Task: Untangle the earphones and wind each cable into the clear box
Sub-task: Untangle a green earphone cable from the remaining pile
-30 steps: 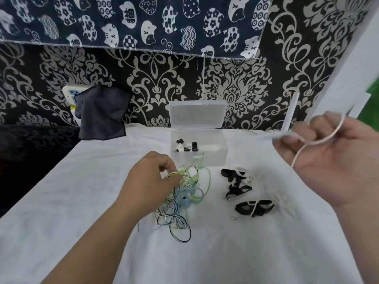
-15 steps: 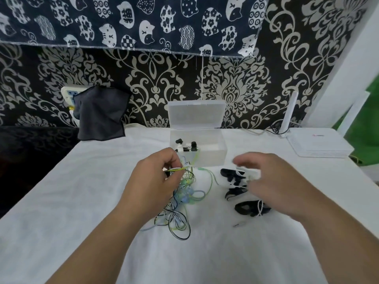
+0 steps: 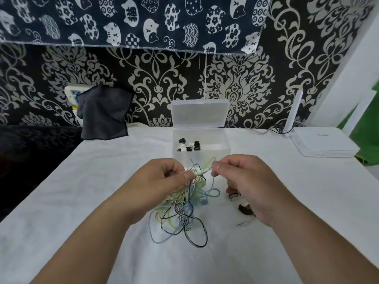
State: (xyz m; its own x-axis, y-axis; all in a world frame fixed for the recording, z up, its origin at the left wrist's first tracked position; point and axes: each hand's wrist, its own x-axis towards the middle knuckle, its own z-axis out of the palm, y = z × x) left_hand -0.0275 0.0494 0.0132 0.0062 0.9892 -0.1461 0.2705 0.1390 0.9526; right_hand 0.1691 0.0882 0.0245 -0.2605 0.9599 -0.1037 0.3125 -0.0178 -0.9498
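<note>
1. Tangle of earphone cables (image 3: 180,210): lies on the white table (image 3: 102,181), just in front of the clear box (image 3: 222,147). Black, blue and yellow-green strands are looped through one another.
2. Left hand (image 3: 162,179): fingers curled, thumb and forefinger pinching strands at the top of the tangle, as it did a second ago.
3. Right hand (image 3: 244,181): a second ago it was raised off to the right with a white cable. Now it has come in beside the left and pinches the yellow-green strand (image 3: 205,170).
4. Reading: a new strand is probably being worked loose, so untangling goes on.
5. Box: lid up, a few earbuds inside; whether any cable is wound in cannot be told.
6. Wound bundles (image 3: 244,210): mostly hidden beneath the right hand.
</note>
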